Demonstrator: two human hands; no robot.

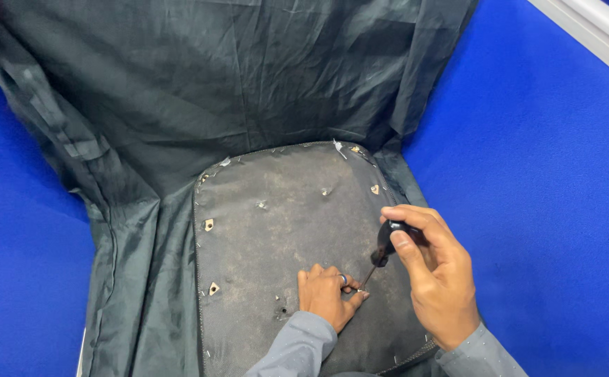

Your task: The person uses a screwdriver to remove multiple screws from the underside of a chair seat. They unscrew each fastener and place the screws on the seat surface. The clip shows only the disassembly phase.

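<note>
Right hand (438, 279) wrapped around a screwdriver (381, 257), tip angled down at the dusty seat panel (276, 237). Left hand (327, 294) curled, fingertips pinching at the tip, probably steadying it. Dark fabric (200, 91) bunched back over the blue desk (549, 174).

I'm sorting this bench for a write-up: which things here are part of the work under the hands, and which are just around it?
In use:
- screwdriver, held in the right hand
- left hand steadying its tip
- seat panel

Just around:
- dark cloth
- blue surface
- grey rail
</note>
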